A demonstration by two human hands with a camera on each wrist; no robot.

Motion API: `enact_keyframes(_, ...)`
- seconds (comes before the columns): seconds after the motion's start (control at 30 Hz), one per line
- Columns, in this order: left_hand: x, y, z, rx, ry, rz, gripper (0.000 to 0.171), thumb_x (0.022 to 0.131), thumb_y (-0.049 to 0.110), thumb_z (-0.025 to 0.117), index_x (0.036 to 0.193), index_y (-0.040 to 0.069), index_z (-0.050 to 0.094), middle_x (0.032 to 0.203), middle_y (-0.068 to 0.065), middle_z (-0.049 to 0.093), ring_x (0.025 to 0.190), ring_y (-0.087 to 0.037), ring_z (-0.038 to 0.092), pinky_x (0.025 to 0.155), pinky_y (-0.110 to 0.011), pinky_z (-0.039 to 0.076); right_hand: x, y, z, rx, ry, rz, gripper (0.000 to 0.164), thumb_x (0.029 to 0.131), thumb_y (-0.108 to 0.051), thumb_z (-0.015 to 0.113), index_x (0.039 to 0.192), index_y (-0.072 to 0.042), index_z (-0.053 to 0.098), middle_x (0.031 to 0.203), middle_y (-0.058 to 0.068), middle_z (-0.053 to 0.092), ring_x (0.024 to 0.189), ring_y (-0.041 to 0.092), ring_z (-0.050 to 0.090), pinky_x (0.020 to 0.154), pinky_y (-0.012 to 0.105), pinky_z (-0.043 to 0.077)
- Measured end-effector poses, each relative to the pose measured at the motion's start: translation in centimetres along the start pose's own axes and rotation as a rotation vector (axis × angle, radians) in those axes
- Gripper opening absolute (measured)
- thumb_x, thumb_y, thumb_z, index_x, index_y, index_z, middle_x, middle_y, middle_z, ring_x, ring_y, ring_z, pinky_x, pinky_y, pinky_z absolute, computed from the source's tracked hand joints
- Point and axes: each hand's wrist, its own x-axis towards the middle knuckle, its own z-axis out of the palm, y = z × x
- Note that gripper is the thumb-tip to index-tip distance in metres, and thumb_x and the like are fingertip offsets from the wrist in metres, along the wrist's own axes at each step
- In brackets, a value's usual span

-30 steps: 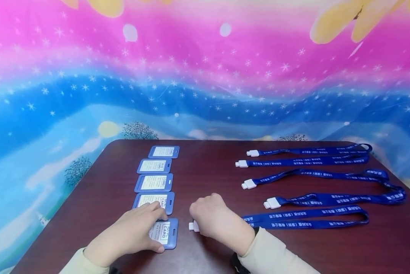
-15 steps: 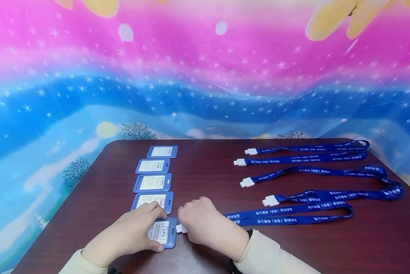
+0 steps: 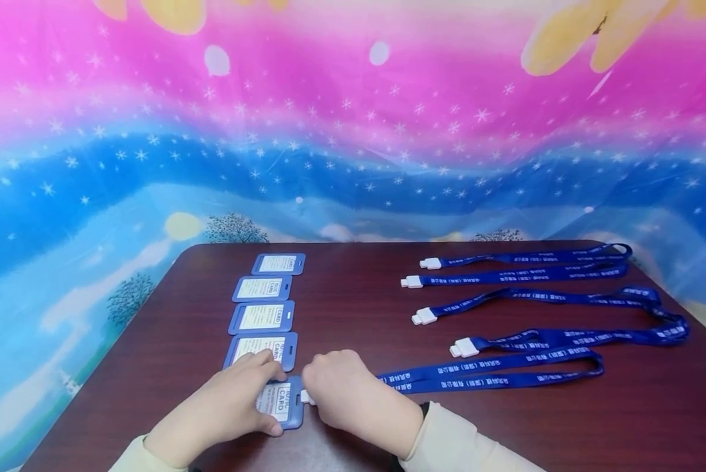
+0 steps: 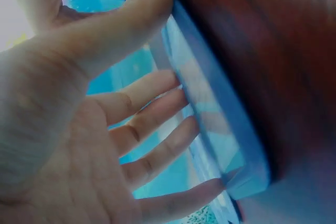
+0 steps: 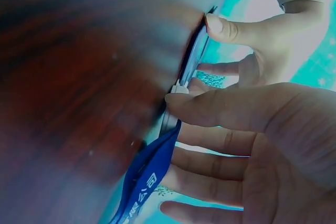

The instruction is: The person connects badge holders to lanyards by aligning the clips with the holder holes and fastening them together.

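Observation:
My left hand [image 3: 223, 400] holds the nearest blue ID card holder [image 3: 296, 413] flat on the table, thumb on its near edge and fingers at its far edge. In the left wrist view the fingertips [image 4: 184, 98] lie along the holder [image 4: 231, 98]. My right hand [image 3: 358, 396] pinches the white clip [image 5: 176, 94] of the nearest blue lanyard [image 3: 476, 380] between thumb and fingers. The clip's tip meets the slotted end of the holder; whether it sits in the slot cannot be told. Much of the clip is hidden by my right hand in the head view.
Several more card holders [image 3: 261, 318] lie in a column beyond my left hand. Several other lanyards [image 3: 524, 272] with white clips lie stretched out at the right. The dark red table [image 3: 353, 288] ends at a printed backdrop [image 3: 353, 131].
My right hand has moved left, dragging the lanyard along, and its white clip has come from a gap away up to the card holder's slotted end. My left hand keeps its hold.

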Motion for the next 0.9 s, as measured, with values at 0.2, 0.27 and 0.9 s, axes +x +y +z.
enact_keyframes(0.2,-0.3,0.0,0.4,0.026,0.018,-0.005,0.057,0.06,0.04,0.093,0.103,0.01,0.07,0.099,0.007,0.055,0.092,-0.017,0.053,0.072,-0.043,0.052,0.0,0.3,0.6,0.021,0.039,-0.034,0.017,0.078,-0.029,0.085,0.091,-0.02,0.078,0.077,-0.005,0.065,0.064,0.006,0.058,0.057,0.025,0.053)
enact_keyframes(0.27,-0.4,0.0,0.6,0.054,0.02,0.017,0.057,0.062,0.04,0.091,0.105,0.009,0.07,0.099,0.007,0.055,0.091,-0.016,0.052,0.07,-0.041,0.052,0.0,0.5,0.7,0.014,0.047,-0.051,0.019,0.077,-0.031,0.086,0.091,-0.021,0.078,0.077,-0.006,0.065,0.064,0.006,0.058,0.057,0.024,0.052)
enact_keyframes(0.9,-1.1,-0.2,2.2,0.074,0.148,0.075,0.053,0.073,0.03,0.087,0.116,0.007,0.069,0.101,0.012,0.05,0.09,-0.012,0.046,0.07,-0.029,0.048,-0.1,0.5,1.4,-0.022,0.109,-0.114,0.016,0.082,-0.023,0.082,0.095,-0.015,0.075,0.078,-0.004,0.059,0.069,0.007,0.059,0.061,0.02,0.052)
